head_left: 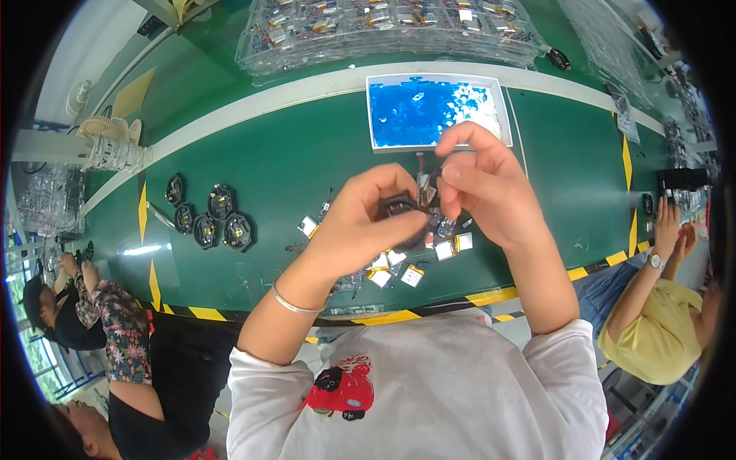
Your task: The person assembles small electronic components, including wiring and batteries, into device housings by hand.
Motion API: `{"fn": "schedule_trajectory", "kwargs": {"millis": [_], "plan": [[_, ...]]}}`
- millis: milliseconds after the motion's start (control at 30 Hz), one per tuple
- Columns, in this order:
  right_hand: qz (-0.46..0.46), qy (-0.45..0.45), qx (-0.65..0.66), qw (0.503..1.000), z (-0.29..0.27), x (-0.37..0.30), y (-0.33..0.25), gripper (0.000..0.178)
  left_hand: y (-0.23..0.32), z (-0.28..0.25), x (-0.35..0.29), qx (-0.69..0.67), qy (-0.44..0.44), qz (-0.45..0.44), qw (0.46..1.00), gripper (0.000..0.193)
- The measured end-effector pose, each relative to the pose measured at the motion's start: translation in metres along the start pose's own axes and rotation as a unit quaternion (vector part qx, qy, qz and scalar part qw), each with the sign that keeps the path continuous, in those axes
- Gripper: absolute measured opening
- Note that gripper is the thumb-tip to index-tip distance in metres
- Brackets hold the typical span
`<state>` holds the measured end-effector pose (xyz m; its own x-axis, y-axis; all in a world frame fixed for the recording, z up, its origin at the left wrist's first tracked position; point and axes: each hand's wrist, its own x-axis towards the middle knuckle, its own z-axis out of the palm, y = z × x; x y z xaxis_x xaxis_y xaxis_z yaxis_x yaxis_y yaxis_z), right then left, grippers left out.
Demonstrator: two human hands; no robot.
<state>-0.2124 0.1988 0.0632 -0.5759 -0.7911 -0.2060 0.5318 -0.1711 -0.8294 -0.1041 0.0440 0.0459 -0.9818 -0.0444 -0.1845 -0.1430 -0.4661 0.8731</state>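
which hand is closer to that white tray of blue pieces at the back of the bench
Right. The right hand is raised just in front of the white tray, its fingertips overlapping the tray's near edge in the picture. The left hand sits lower and further left, holding a black round part.

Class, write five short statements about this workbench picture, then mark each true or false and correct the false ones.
1. The left hand holds a small round black part. True.
2. The white tray holds red pieces. False: its contents are blue.
3. Five round black parts lie grouped on the green table, to the left of the hands. True.
4. The right hand rests flat on the table. False: it is raised, its fingers pinched above the black part.
5. The left wrist is bare. False: it wears a thin silver bangle.
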Motion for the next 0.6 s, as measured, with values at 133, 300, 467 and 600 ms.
{"fn": "schedule_trajectory", "kwargs": {"millis": [133,300,467,600], "plan": [[-0.004,-0.047,-0.037,0.998,-0.004,-0.002,0.000,0.009,0.002,0.003,-0.006,0.128,-0.011,0.020,0.991,0.003],[-0.049,-0.056,-0.105,0.992,-0.002,-0.006,-0.003,0.010,0.010,0.004,-0.007,-0.004,0.029,-0.010,1.000,0.008],[-0.109,-0.076,-0.201,0.971,0.006,-0.008,0.006,0.011,-0.002,-0.003,-0.004,0.043,0.086,-0.009,0.995,0.012],[-0.147,-0.051,-0.241,0.958,0.004,-0.007,0.009,0.011,-0.004,0.003,-0.004,-0.017,0.092,0.053,0.994,0.010]]}}
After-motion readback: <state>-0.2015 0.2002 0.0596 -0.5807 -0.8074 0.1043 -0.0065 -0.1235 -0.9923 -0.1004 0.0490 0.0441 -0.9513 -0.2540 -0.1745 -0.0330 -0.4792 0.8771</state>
